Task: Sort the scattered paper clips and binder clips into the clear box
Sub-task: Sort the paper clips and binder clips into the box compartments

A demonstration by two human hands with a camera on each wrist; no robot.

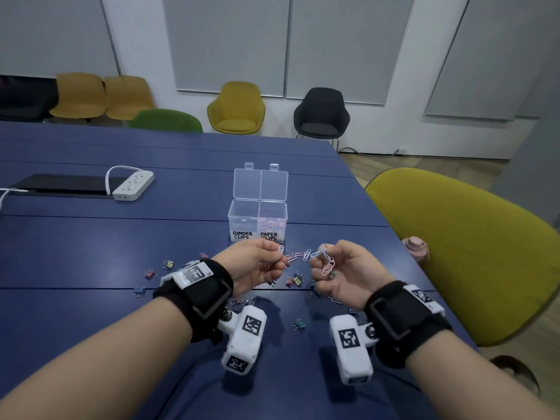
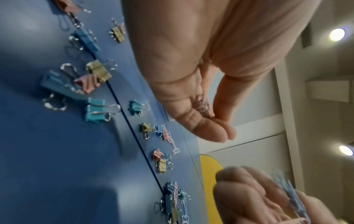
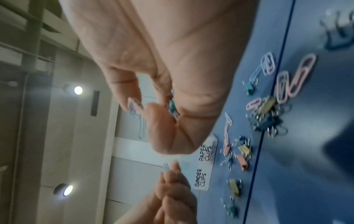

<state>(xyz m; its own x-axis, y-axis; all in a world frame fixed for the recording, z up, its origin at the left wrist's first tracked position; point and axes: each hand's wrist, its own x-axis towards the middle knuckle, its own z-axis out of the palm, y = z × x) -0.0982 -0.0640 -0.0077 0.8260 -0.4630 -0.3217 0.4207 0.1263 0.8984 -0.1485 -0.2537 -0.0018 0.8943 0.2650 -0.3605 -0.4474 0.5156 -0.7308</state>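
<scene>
Two hands raised above the blue table (image 1: 91,244), just on the near side of the clear box (image 1: 257,219); I see a chain of linked paper clips (image 1: 300,255) strung between them. Left hand (image 1: 257,265) pinches one end of the chain between thumb and fingertips. Right hand (image 1: 342,271) pinches the other end, with a loop of pink and blue clips hanging from its fingers; its wrist view also shows something green tucked against the palm, which I cannot identify. The box stands with its lid tipped open behind it. Its right compartment, labelled PAPER CLIPS, holds a pile of pastel clips; the left one, labelled BINDER CLIPS, looks bare from the head view. Binder clips (image 2: 97,72) in blue, pink and yellow lie scattered on the table nearer me than the box, beneath and around the hands, a few loose paper clips (image 3: 298,75) among them. A white power strip (image 1: 133,186) sits well left of the box.
</scene>
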